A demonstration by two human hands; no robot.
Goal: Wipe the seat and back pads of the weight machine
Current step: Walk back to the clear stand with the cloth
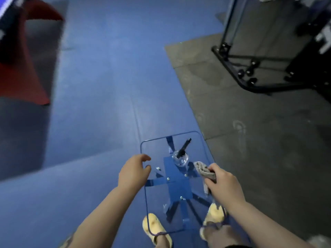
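Two hands are working over a clear table (204,140): right hand (224,183) gripping the cloth (206,171), left hand (133,173) hovering loosely open. Machine (268,51) is standing well apart; fetching the bottle (180,158) seems next.

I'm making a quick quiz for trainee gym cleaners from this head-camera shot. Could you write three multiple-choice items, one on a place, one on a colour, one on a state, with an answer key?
1. Where does the clear spray bottle with the black nozzle stand?
A. on the transparent blue-edged table
B. on the grey rubber floor mat
C. in the left hand

2. What colour is the folded cloth?
A. red
B. grey
C. yellow

3. What is the left hand doing?
A. gripping the bottle
B. holding the cloth
C. holding nothing, fingers loosely curled

Key: 1 A, the bottle sits on the tabletop; 2 B, the cloth gripped by the right hand is grey; 3 C, the left hand is empty beside the table's edge.
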